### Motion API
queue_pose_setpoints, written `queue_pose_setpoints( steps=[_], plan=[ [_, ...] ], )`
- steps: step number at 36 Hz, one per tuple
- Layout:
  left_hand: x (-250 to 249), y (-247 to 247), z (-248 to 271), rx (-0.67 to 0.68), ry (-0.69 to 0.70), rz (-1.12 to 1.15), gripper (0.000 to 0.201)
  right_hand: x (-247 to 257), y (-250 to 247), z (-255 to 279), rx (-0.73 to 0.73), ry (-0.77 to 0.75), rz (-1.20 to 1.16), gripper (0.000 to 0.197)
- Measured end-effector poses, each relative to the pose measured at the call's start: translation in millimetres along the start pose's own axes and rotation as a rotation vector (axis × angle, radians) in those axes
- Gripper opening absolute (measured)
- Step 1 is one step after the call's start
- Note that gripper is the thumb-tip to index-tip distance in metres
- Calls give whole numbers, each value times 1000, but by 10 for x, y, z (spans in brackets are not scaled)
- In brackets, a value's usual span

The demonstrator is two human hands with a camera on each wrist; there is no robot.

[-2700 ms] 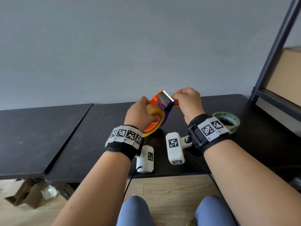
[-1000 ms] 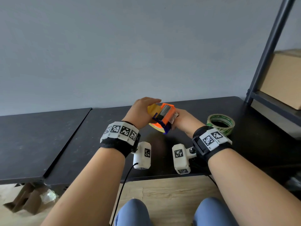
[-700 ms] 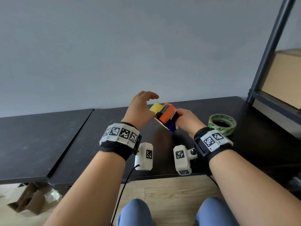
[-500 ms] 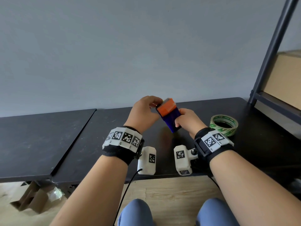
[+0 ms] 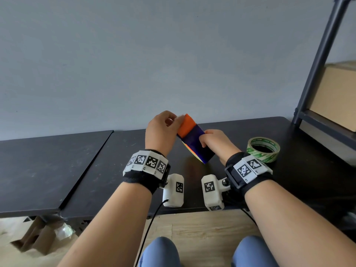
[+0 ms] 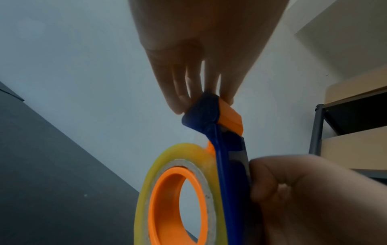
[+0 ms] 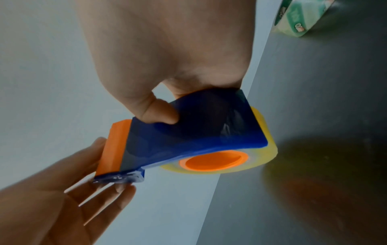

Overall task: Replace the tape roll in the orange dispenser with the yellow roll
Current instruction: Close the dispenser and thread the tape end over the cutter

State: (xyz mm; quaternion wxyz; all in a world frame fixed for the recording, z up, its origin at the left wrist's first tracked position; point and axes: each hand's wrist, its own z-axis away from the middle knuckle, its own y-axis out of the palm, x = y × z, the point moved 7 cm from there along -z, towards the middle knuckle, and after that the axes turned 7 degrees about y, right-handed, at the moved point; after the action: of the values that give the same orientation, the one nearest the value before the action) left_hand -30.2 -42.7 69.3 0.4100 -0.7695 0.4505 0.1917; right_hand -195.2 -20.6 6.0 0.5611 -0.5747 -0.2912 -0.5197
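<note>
Orange dispenser (image 5: pixel 193 139) with its blue body is held in the air above the counter (image 5: pixel 250 130), between both hands. Fingers (image 7: pixel 156 114) of the right hand (image 5: pixel 215 143) are curled round the blue body, thumb pressed on its flat side, grasping it firmly. Fingers (image 6: pixel 180 92) of the left hand (image 5: pixel 160 132) reach out nearly straight; their tips touch the blue and orange end piece, with the thumb against the orange flap on the other side, so the end is lightly pinched.

The yellow roll (image 6: pixel 146 190) sits on the dispenser's orange hub (image 6: pixel 167 199), its grey core ring snug around the hub. In the right wrist view the roll (image 7: pixel 263 149) sticks out beyond the blue cover at the end nearer the counter.

A green-printed tape roll (image 5: pixel 263 149) lies flat on the counter, near the right wrist and apart from the dispenser. A dark metal shelf frame (image 5: pixel 317 60) stands at the right end of the counter with a cardboard box (image 5: pixel 335 97) on it. A grey wall rises behind the counter.
</note>
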Motion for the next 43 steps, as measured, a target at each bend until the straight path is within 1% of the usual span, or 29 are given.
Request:
queue_pose_setpoints(
  steps=[2, 5, 7, 10, 12, 14, 17, 20, 23, 27, 30, 32, 35, 39, 43],
  plan=[
    [-14, -26, -4, -11, 7, -27, 21, 18, -4, 7, -2, 20, -12, 16],
    [-1, -95, -40, -53, 16, -49, 30, 45, 15, 34, 30, 12, -46, 17],
    [27, -128, -63, -73, 14, -84, 34, 44, 27, 40, 44, -6, -53, 23],
    [68, -136, -87, -74, -1, -152, 32, 38, 39, 32, 43, -21, -65, 36],
    [93, -162, -97, -101, -16, -160, 29, 45, 42, 32, 37, -39, -69, 40],
    [127, -189, -123, -114, -34, -138, 27, 46, 46, 33, 32, -57, -62, 39],
    [200, -190, -179, -77, -76, -65, 24, 54, 48, 17, 9, -96, -25, 39],
    [195, -225, -199, -94, -119, -6, 18, 69, 33, -18, -48, -164, 54, 39],
    [125, -236, -205, -111, -105, 20, 21, 73, 1, -39, -107, -223, 109, 43],
    [83, -243, -200, -154, -112, 49, 22, 90, -36, -50, -157, -260, 122, 38],
    [85, -233, -194, -190, -115, 75, 22, 127, -44, -71, -177, -271, 131, 39],
    [90, -193, -192, -179, -104, 85, 22, 124, -39, -104, -195, -269, 142, 41],
    [97, -108, -160, -113, -75, 60, 19, 81, -38, -146, -234, -260, 166, 41],
    [121, -43, -120, -72, -55, 47, 20, 61, -29, -156, -252, -244, 172, 41],
    [97, 18, -99, -37, 22, -53, 21, 82, -23, -164, -275, -240, 179, 44]
  ],
)
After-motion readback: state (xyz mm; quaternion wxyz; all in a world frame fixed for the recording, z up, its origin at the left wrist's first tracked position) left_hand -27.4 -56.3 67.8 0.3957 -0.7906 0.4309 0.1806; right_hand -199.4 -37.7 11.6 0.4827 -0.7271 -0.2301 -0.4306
